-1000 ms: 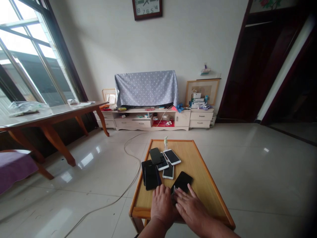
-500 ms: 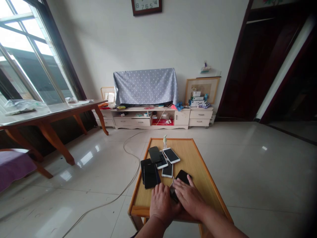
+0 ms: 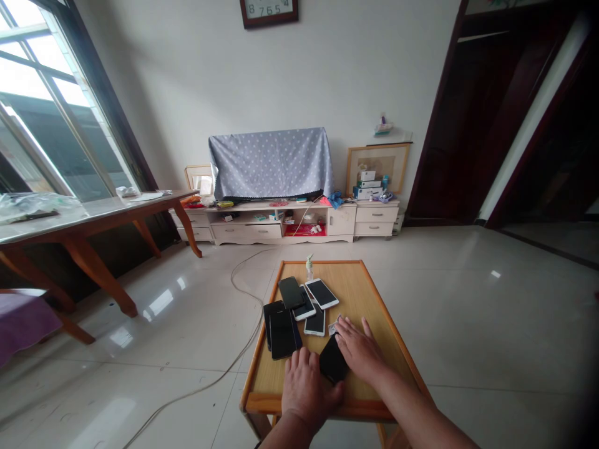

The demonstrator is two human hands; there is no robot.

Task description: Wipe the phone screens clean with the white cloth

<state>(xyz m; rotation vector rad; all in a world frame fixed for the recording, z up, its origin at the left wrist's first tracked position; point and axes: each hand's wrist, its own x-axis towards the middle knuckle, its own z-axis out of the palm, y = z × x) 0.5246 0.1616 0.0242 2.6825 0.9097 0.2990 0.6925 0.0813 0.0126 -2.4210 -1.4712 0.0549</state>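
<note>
At the near end of a low wooden bench [image 3: 377, 299], a black phone [image 3: 333, 366] lies between two hands. The left hand [image 3: 306, 390] rests flat, fingers together, touching the phone's left edge. The right hand [image 3: 360, 349] lies with fingers spread, tips on a small pale packet [image 3: 332, 325]. More phones [image 3: 292, 308] cluster far left.

A black phone [image 3: 333, 366] and white phones [image 3: 322, 293] sit on a pale wood table [image 3: 355, 287] rimmed orange-brown; beyond, a grey-blue cloth [image 3: 270, 163] is dotted white.
</note>
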